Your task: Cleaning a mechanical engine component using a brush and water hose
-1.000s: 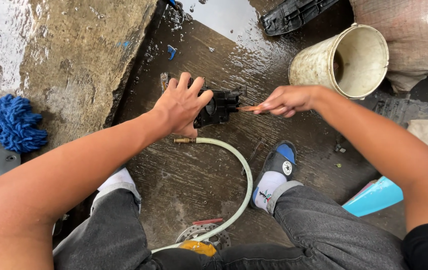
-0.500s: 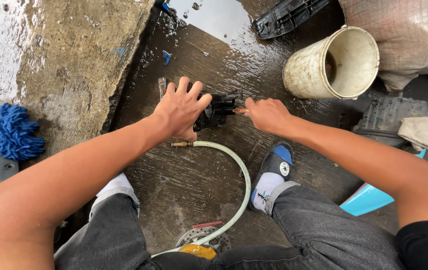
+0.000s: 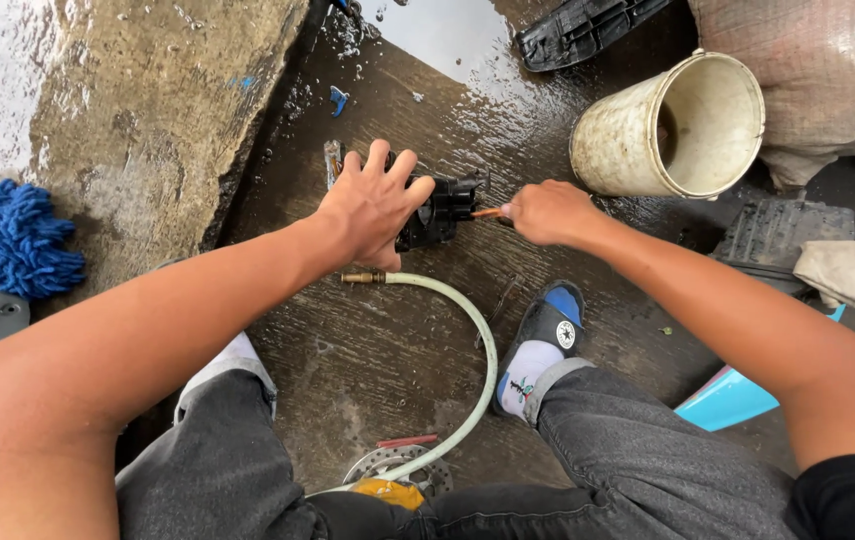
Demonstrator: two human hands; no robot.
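Two hands work on a small black part on wet ground.

The left hand (image 3: 375, 205) lies spread, fingers open, pressing the black part (image 3: 439, 212) down under its fingertips. The right hand (image 3: 545, 212) is closed around a thin orange-handled tool (image 3: 488, 212) whose tip meets the part just beyond the left fingertips. A pale hose (image 3: 475, 340) curves below the left palm; a tipped bucket (image 3: 669, 125) lies past the right knuckles. On this wet surface the part may skid, and the tool could then slip toward the left fingers.
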